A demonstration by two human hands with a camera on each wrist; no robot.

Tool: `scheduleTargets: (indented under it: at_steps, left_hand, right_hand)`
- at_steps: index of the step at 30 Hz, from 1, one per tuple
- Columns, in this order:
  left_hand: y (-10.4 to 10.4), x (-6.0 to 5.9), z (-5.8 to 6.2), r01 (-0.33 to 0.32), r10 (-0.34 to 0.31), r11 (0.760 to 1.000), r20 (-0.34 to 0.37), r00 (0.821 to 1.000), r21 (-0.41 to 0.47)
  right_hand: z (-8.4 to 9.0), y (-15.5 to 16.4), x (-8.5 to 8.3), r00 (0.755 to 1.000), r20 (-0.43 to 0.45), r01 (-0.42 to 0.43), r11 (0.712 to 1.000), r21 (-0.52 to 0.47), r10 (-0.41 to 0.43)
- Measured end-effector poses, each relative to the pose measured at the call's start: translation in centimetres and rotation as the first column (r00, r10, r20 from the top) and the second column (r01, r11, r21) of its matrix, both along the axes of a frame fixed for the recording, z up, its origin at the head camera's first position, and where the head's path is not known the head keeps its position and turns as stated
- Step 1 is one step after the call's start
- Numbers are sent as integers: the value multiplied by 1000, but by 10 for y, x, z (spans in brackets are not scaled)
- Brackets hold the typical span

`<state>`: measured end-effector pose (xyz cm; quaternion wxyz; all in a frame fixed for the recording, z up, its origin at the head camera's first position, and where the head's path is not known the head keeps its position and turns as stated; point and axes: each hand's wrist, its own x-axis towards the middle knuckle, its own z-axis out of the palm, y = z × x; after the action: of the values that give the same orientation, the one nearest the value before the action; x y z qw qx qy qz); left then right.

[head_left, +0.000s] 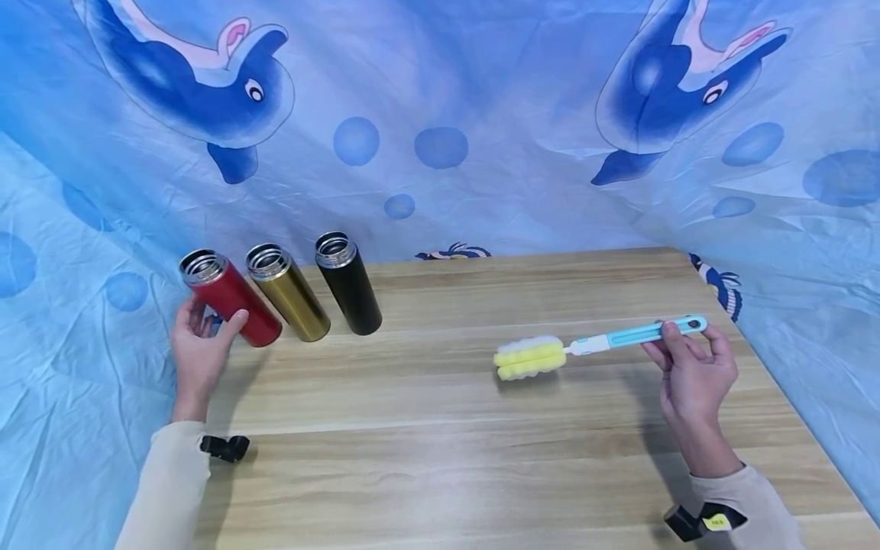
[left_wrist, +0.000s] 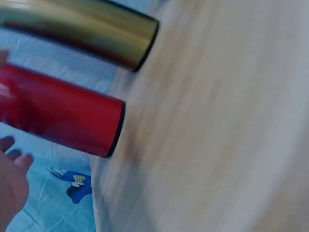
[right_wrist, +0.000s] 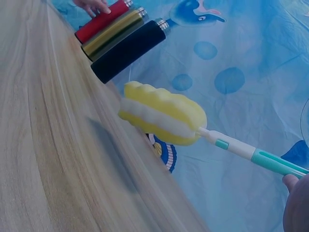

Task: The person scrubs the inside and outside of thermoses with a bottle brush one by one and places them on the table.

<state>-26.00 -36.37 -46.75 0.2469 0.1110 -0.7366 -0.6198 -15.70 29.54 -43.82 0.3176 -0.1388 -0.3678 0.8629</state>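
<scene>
An uncapped red thermos bottle point(head_left: 237, 302) stands upright at the table's left. My left hand point(head_left: 199, 351) is spread around its lower side, with the thumb in front; in the left wrist view the fingers point(left_wrist: 14, 157) look apart from the red wall. Beside it stand an open gold bottle point(head_left: 294, 298) and an open black bottle point(head_left: 352, 290). Over on the right, my right hand point(head_left: 697, 374) pinches the teal handle of a bottle brush point(head_left: 635, 334). The yellow and white sponge head point(right_wrist: 161, 113) points left, held above the table.
A wood-grain table point(head_left: 426, 458) lies under everything. Blue cloth with printed dolphins point(head_left: 440, 69) hangs behind the table and down both sides. The three bottles stand close together near the back left edge.
</scene>
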Motion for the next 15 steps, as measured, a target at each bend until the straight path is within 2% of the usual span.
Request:
scheduleTargets:
  at_steps: [3,5,7,9,11,15]
  left_hand:
    - [8,12,-2,-81,74,994,-96,993,-73]
    - [15,19,-5,-135,117,986,-181,977,-94]
    - [22,26,-7,-164,129,978,-242,962,-131]
    - [29,31,-8,-145,93,975,-280,955,-169]
    - [36,34,-7,-99,35,971,-280,959,-218]
    - [46,34,-5,9,-69,953,-188,980,-304]
  right_hand:
    - [0,0,0,1000,2,-3,1000,3,3]
    - [0,0,0,1000,-1,-5,1000,2,5]
    - [0,0,0,1000,-3,-6,1000,11,6]
    - [-1,0,-1,1000,-8,-6,1000,11,6]
    - [-1,-1,-1,1000,-11,-8,1000,13,8]
    - [-1,-1,-1,1000,5,-18,1000,6,18]
